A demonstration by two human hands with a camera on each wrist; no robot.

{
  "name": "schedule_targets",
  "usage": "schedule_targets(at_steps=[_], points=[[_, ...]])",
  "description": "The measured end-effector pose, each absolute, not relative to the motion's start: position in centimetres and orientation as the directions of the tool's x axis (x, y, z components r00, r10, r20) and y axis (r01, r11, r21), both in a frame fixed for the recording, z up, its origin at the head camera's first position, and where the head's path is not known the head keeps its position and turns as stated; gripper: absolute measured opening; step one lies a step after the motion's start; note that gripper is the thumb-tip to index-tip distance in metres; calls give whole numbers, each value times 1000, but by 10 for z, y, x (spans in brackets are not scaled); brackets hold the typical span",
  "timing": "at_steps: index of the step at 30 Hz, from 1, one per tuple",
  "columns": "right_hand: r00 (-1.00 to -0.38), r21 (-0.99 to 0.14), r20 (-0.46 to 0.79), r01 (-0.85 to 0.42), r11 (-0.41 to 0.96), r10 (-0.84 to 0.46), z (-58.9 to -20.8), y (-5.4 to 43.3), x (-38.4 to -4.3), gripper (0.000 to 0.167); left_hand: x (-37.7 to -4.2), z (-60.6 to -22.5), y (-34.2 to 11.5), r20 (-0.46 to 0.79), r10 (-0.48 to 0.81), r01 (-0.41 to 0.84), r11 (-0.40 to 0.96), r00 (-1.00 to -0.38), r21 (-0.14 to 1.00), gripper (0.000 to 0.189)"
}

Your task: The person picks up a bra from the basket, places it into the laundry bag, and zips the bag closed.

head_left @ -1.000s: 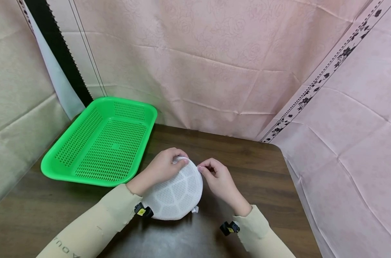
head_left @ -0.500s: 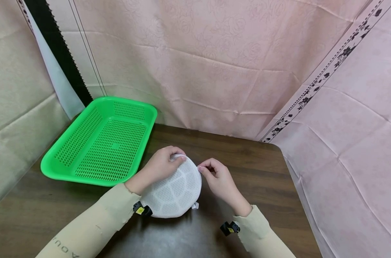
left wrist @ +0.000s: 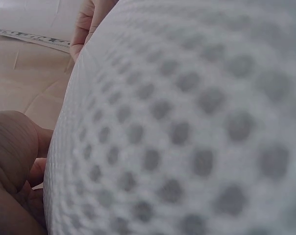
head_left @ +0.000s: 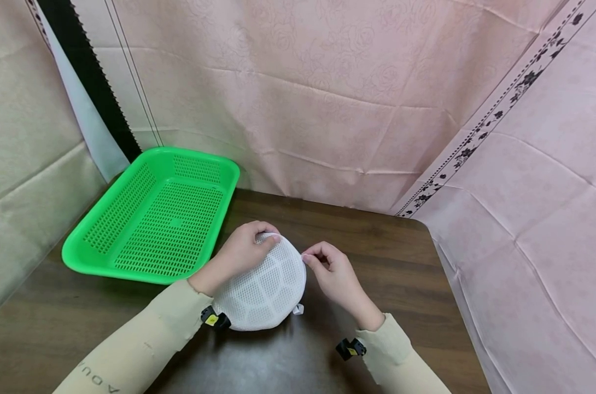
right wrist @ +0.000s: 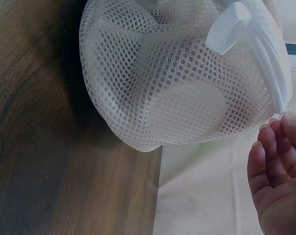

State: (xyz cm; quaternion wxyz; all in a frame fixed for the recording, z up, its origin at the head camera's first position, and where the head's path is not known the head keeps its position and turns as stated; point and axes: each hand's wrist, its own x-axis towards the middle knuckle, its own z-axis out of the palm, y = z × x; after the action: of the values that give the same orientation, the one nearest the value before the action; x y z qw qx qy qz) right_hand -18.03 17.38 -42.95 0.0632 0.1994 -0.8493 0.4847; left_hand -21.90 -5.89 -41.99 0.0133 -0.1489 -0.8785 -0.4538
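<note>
A round white mesh laundry bag (head_left: 263, 295) is held up over the table in the head view. My left hand (head_left: 239, 251) grips its far upper edge, thumb on the near mesh face. At the bag's right rim my right hand (head_left: 334, 276) pinches with thumb and fingertips. The right wrist view shows a zipper (right wrist: 268, 56) along the rim, and that pinch sits at its end; the pull itself is hidden. A white fabric loop (right wrist: 229, 28) sticks out from the bag. Mesh fills most of the left wrist view, hiding part of the left fingers.
A green perforated plastic basket (head_left: 175, 222) stands on the left of the brown wooden table (head_left: 386, 251). Pale patterned cloth (head_left: 327, 109) hangs behind the table and along both sides.
My left hand and the bag have shifted slightly away and to the left. My right hand stays nearly in place, still pinching at the rim.
</note>
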Motion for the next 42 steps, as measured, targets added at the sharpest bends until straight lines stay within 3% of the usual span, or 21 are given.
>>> schedule_targets(at_steps=[42], points=[[-912, -781, 306, -405, 476, -274, -430, 176, -179, 8, -225, -423, -69, 187, 178, 253, 513, -966, 820, 15]])
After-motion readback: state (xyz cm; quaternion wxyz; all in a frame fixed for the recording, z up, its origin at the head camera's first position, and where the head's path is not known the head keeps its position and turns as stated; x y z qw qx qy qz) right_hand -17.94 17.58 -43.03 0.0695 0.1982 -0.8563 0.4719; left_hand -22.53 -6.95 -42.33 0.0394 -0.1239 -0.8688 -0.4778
